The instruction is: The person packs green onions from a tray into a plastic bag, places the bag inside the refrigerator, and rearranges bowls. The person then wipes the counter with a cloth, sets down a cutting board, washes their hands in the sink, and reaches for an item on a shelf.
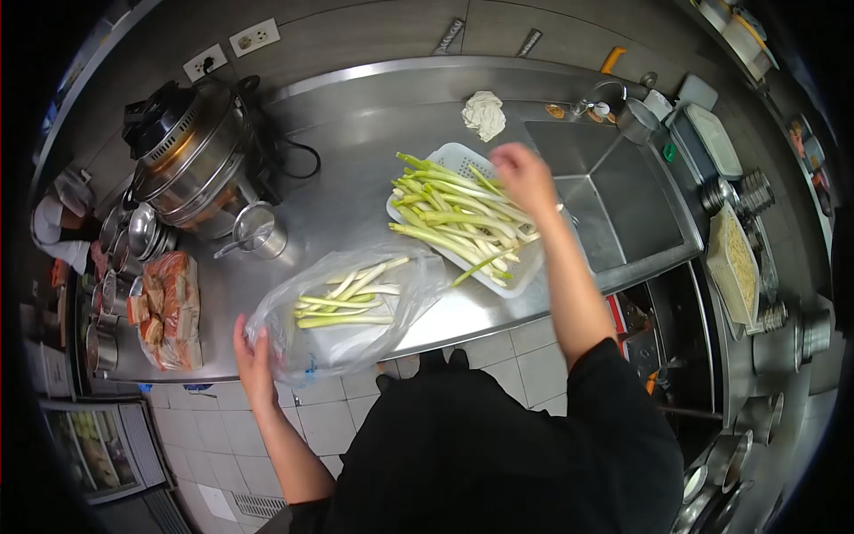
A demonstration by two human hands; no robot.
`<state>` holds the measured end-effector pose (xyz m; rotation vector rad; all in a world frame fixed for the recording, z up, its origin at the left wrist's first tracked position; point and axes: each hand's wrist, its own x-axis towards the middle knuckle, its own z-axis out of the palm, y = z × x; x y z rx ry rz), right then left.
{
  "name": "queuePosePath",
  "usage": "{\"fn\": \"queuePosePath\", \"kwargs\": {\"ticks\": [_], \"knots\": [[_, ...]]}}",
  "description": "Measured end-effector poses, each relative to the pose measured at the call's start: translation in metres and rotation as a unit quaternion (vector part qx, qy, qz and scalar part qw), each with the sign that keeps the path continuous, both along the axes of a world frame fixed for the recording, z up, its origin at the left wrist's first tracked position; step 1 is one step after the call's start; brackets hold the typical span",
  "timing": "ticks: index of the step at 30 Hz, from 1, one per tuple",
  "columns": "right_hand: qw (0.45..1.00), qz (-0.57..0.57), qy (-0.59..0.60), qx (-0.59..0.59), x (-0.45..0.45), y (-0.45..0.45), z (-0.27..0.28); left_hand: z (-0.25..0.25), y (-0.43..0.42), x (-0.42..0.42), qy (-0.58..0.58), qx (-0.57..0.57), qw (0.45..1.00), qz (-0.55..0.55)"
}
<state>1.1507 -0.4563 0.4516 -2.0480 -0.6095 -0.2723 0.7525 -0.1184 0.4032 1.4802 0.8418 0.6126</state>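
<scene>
While the left hand (255, 365) is at the left edge of a thin, wrinkled, transparent plastic bag (342, 353), its fingers are a little spread; whether they pinch the film, I cannot tell. Inside this bag, on the smooth steel counter (347, 191), lie slender green-white stalks (347, 321). To its right, a bigger heap of similar stalks (463, 218) fills a white perforated plastic tray (458, 158). The right hand (523, 174), blurred, is near the tray's far right corner, fingers half curled; I cannot tell if they hold anything. Behind sits 1 crumpled white cloth (484, 116)
</scene>
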Motion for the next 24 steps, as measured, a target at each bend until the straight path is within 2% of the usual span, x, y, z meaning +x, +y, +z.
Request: {"fn": "queuePosePath", "kwargs": {"ticks": [2,3,4,5,7,9,11,13,14,15,16,17,19,21,24], "knots": [[0.983,-0.129,0.042,-0.124,0.089,-0.057,-0.029,0.011,-0.012,0.0,0.011,0.039,0.999,0.006],[0.964,-0.163,0.061,-0.203,0.133,-0.085,-0.061,0.016,-0.018,0.0,0.03,0.07,0.997,0.008],[0.955,-0.142,0.12,-0.231,0.169,-0.108,-0.092,0.018,-0.025,0.001,0.049,0.099,0.994,0.012],[0.947,-0.137,0.136,-0.257,0.17,-0.114,-0.096,0.016,-0.028,0.0,0.049,0.1,0.994,0.02],[0.938,-0.122,0.153,-0.285,0.161,-0.118,-0.109,0.013,-0.031,-0.006,0.144,0.157,0.975,0.064],[0.9,-0.08,0.172,-0.392,0.161,-0.117,-0.127,0.011,-0.041,-0.011,0.163,0.171,0.969,0.078],[0.904,-0.089,0.158,-0.388,0.168,-0.117,-0.142,0.004,-0.045,-0.016,0.18,0.188,0.962,0.085],[0.906,-0.104,0.141,-0.385,0.172,-0.118,-0.145,-0.012,-0.043,-0.02,0.195,0.265,0.94,0.09],[0.92,-0.12,0.131,-0.349,0.175,-0.118,-0.14,-0.017,-0.042,-0.021,0.196,0.265,0.94,0.092],[0.933,-0.137,0.119,-0.312,0.176,-0.118,-0.129,-0.018,-0.042,-0.02,0.21,0.268,0.935,0.1],[0.947,-0.129,0.056,-0.288,0.165,-0.109,-0.105,-0.02,-0.04,-0.019,0.223,0.271,0.93,0.108],[0.948,-0.129,0.056,-0.287,0.153,-0.101,-0.079,-0.025,-0.036,-0.018,0.223,0.272,0.93,0.109],[0.971,-0.008,0.031,-0.239,0.119,-0.072,-0.029,-0.034,-0.027,-0.015,0.186,0.231,0.948,0.112],[0.958,0.09,0.041,-0.27,0.09,-0.04,-0.013,-0.029,-0.027,-0.007,0.165,0.225,0.954,0.114],[0.927,0.204,0.02,-0.313,0.061,0.011,-0.039,-0.032,-0.024,-0.002,0.134,0.213,0.961,0.118]]}}
